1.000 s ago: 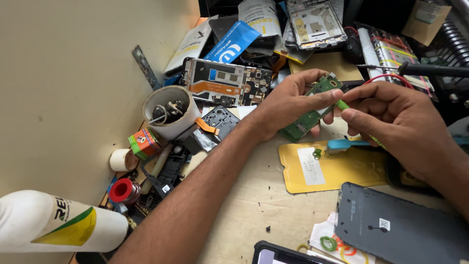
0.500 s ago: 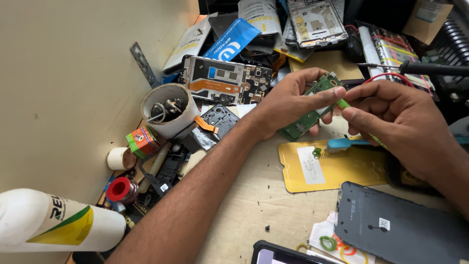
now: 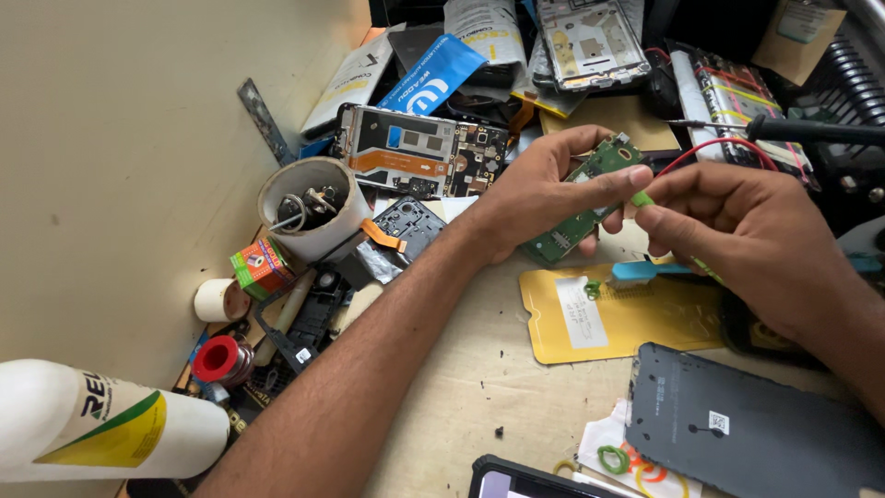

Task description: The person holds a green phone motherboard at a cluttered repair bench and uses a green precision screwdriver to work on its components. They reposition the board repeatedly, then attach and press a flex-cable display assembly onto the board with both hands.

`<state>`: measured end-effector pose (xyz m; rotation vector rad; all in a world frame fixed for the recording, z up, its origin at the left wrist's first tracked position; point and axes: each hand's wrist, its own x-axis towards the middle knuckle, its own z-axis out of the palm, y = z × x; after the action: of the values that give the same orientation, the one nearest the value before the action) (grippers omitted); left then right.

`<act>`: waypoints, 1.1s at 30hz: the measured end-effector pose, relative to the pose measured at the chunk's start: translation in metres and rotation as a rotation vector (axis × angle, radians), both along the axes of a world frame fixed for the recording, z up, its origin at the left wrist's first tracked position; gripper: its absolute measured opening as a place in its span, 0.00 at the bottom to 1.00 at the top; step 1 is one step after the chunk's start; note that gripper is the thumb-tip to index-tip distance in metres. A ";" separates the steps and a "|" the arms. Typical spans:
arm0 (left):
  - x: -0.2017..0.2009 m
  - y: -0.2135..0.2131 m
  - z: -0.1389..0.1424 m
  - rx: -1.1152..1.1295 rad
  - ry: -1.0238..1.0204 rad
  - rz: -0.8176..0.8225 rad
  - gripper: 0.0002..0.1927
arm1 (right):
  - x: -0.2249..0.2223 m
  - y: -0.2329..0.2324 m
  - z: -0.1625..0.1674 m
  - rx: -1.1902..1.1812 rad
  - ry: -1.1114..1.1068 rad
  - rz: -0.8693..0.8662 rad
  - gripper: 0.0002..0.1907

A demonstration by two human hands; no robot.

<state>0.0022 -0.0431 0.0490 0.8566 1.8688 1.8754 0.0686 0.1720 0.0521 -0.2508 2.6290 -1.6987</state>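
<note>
The left hand (image 3: 539, 198) pinches a green circuit board (image 3: 583, 207) between its fingers; the right hand (image 3: 747, 231) pinches a thin green tool (image 3: 643, 198) touching it, above the counter (image 3: 479, 369).

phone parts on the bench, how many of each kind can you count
Bare circuit boards: 1, the green circuit board in the left hand, with the right hand on a green tool.
Opened phone frames showing insides: 2, opened phone frame and second frame.
Back covers: 2, yellow back cover and dark grey back cover.
Total: 5
</note>
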 end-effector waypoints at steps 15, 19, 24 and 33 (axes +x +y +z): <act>-0.009 -0.003 -0.006 0.121 -0.030 -0.084 0.22 | 0.001 -0.001 0.004 0.007 0.021 0.002 0.15; -0.008 -0.006 -0.005 0.133 -0.015 -0.084 0.22 | 0.000 -0.003 0.001 -0.001 0.025 -0.005 0.15; -0.007 -0.011 -0.004 0.133 -0.013 -0.076 0.22 | 0.000 -0.007 -0.001 -0.050 0.039 0.028 0.15; -0.003 -0.016 0.000 0.098 0.001 -0.051 0.22 | 0.001 -0.017 0.005 -0.051 0.037 0.031 0.16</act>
<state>-0.0007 -0.0590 0.0488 0.9278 1.7520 1.9491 0.0700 0.1546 0.0576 -0.3249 2.5950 -1.7698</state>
